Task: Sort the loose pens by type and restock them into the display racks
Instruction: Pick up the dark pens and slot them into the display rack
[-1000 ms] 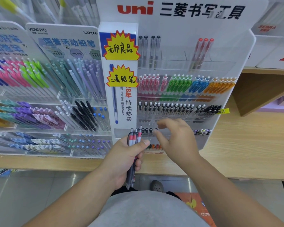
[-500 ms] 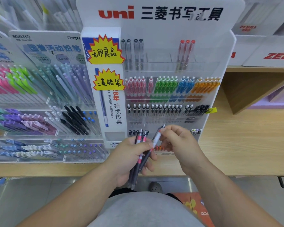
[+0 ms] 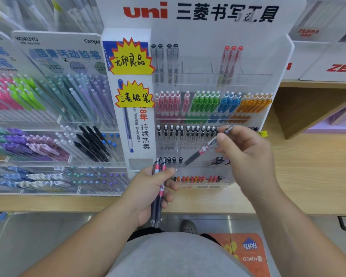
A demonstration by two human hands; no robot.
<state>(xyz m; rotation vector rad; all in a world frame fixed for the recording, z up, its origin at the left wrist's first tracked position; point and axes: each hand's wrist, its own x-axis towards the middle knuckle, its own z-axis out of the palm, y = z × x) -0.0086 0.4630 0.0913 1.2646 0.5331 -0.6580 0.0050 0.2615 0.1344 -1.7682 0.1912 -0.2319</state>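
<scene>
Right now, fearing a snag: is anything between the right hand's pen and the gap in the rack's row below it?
Nothing visible. The pen in the right hand points at open slots in the rack; the left hand and its bundle sit lower.

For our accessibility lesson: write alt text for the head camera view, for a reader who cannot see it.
A person's right hand holds one dark pen in front of a white uni display rack of coloured pens, while the left hand grips a bundle of similar pens.

Dark pen (image 3: 205, 148) tilted before uni rack (image 3: 283, 62)
</scene>
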